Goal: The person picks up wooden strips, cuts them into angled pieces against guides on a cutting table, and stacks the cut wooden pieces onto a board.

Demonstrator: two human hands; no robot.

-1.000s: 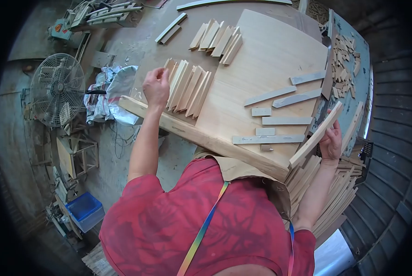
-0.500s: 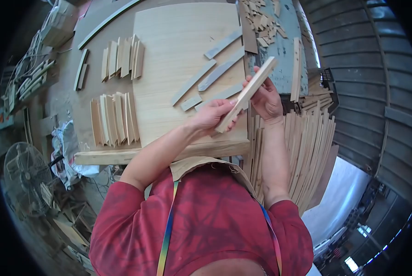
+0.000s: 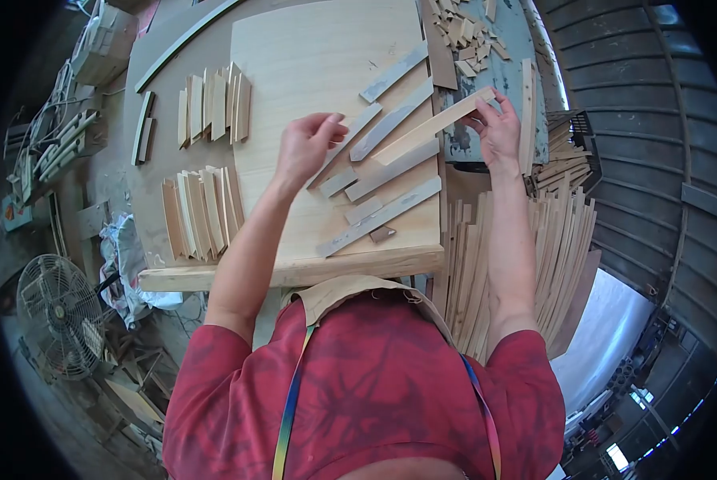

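Note:
My right hand (image 3: 498, 132) pinches the upper right end of a pale wood strip (image 3: 434, 128), whose other end slants down left over the board. My left hand (image 3: 309, 148) is over the board with its fingers curled in and nothing visible in them. Around the held strip lie grey-faced wood strips: one (image 3: 393, 120) above it, another (image 3: 394, 170) below it, and a third (image 3: 382, 216) nearer me. Short offcuts (image 3: 338, 182) lie among them. The light plywood board (image 3: 278, 48) is under all of these.
Two rows of wood pieces on edge, a far row (image 3: 214, 108) and a near row (image 3: 202, 212), stand at the left. A blue-grey surface (image 3: 506, 80) holds scraps (image 3: 469, 36). Many long strips (image 3: 526, 264) stand at my right. A fan (image 3: 58, 312) is lower left.
My left hand has let go of the wood strip and moved up and left. My right hand has carried the strip up and right, lowering it over the grey strips.

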